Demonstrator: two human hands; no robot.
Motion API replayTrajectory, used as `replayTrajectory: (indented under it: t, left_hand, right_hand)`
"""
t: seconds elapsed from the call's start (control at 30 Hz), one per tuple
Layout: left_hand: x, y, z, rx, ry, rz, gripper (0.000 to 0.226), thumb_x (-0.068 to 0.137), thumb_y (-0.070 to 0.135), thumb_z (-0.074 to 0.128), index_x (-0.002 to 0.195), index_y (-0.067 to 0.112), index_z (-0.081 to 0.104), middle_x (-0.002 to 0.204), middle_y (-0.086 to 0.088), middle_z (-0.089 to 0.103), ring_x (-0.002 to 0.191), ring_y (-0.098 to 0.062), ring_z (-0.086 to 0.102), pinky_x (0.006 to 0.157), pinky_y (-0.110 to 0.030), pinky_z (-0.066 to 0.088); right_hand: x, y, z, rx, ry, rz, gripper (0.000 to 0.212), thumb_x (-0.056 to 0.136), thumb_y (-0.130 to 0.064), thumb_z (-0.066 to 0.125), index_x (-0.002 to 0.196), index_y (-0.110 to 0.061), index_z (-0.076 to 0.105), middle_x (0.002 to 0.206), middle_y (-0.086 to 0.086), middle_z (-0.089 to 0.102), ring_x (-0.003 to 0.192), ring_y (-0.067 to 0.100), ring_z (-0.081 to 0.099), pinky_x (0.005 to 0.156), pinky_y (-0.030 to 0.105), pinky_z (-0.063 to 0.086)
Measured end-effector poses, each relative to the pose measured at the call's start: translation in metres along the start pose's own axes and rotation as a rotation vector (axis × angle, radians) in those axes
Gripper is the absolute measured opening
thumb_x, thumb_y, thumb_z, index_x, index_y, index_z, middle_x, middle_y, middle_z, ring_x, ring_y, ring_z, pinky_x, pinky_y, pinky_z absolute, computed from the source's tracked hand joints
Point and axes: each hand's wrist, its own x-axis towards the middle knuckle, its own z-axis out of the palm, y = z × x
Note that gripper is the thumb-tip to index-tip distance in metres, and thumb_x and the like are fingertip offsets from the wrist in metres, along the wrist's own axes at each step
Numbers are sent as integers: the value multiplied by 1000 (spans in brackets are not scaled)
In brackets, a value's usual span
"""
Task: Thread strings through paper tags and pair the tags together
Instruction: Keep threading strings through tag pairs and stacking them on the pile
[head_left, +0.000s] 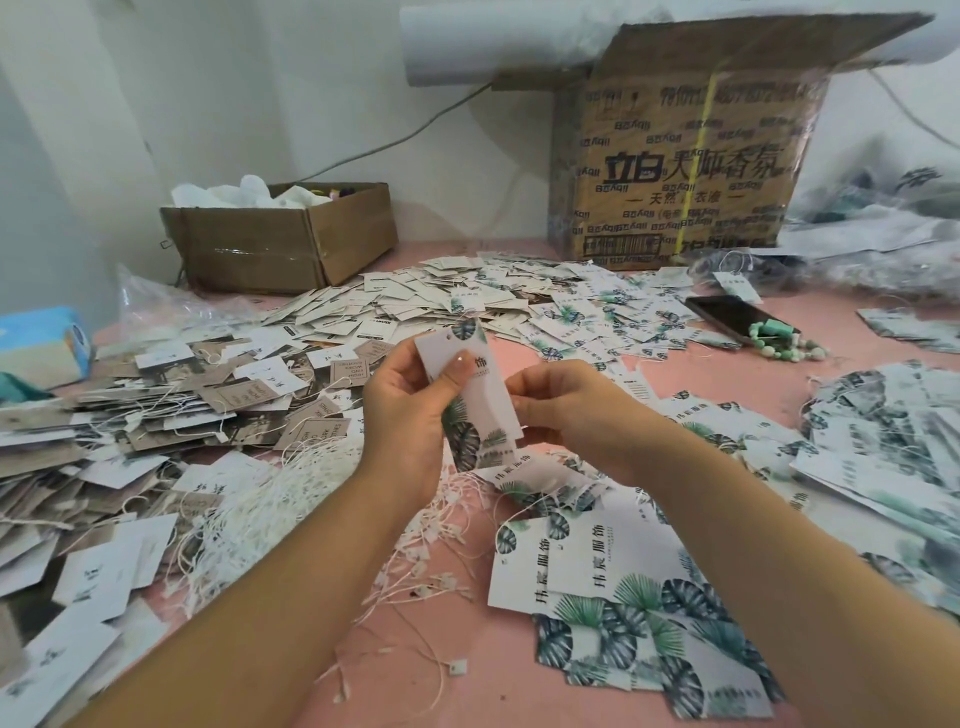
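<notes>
My left hand (402, 410) grips a white paper tag (480, 395) printed with green leaves, thumb pressed on its face, held upright above the pink table. A small hole shows near the tag's top corner. My right hand (563, 410) pinches the tag's right edge with curled fingers. A loose heap of white strings (270, 499) with small plastic ends lies below my left wrist. More leaf-print tags (623, 587) lie flat under my right forearm. Whether a string is in either hand I cannot tell.
Piles of brown and white tags (156, 415) cover the left, more white tags (467, 296) the middle back, leaf tags (883, 431) the right. A small open box (280, 244) and a large carton (685, 171) stand at the back. A phone (732, 314) and bead bracelet (784, 345) lie right.
</notes>
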Motion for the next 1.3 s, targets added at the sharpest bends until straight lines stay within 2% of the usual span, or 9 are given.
replayTrajectory:
  t: [0.33,0.47,0.57,0.63,0.77,0.83,0.93,1.07,1.3]
  left_hand:
    - [1,2,-4,137,67,91,15,81,4,68,86,17,62,73,11,71,69,-2,66,58,-18,52]
    - [7,11,-9,464,-82,-11,7,84,25,64,84,19,60,77,7,69,69,-9,64,55,-19,51]
    - [18,26,-24,687,-341,-150,28,79,45,53,86,19,61,76,4,65,62,-4,57,49,-11,42]
    - [22,35,-34,873,-533,-182,25,78,41,59,92,21,65,77,7,67,59,3,57,50,-9,42]
    - [24,32,-41,1297,-787,-198,9,77,29,74,81,32,66,74,13,63,60,8,53,59,-17,40]
    - [22,26,-41,1393,-818,-218,14,75,28,77,78,33,64,74,14,60,63,3,53,59,-19,38]
    - [21,17,-44,1460,-843,-248,16,75,25,78,77,30,64,74,11,63,60,1,57,56,-20,42]
    - [21,16,-45,1472,-873,-219,22,74,24,79,78,31,59,78,11,61,63,-2,55,58,-22,43]
    - [18,15,-44,1497,-941,-144,17,79,25,73,76,37,61,72,16,56,54,9,48,52,-14,34]
  right_hand:
    - [-2,-7,-1,245,-87,71,18,91,-8,50,87,1,64,77,11,67,69,20,64,70,28,55]
    - [-3,-10,-2,-109,72,56,18,92,-9,51,76,-6,60,72,7,63,65,19,57,63,23,52]
    - [-6,-19,-14,-287,165,127,21,96,-10,44,78,-7,55,67,5,57,54,16,54,55,24,45]
    - [-11,-26,-25,-410,129,213,23,97,-9,40,82,-4,56,67,8,58,48,12,57,52,23,47]
    - [-21,-34,-35,-898,-49,351,24,96,-7,38,88,-3,60,83,7,60,69,14,52,65,23,45]
    - [-24,-38,-33,-1069,-138,442,22,94,-5,37,95,-3,58,85,6,56,65,11,47,48,10,41]
    - [-26,-41,-27,-1264,-239,501,15,93,-6,37,86,-6,51,69,1,44,52,8,36,29,8,25]
    - [-25,-40,-25,-1395,-223,476,34,96,-24,41,62,-17,36,64,-3,38,52,7,34,41,17,29]
    - [-19,-33,-22,-1384,-83,410,34,94,-31,43,64,-19,34,69,-4,44,71,18,47,77,29,40]
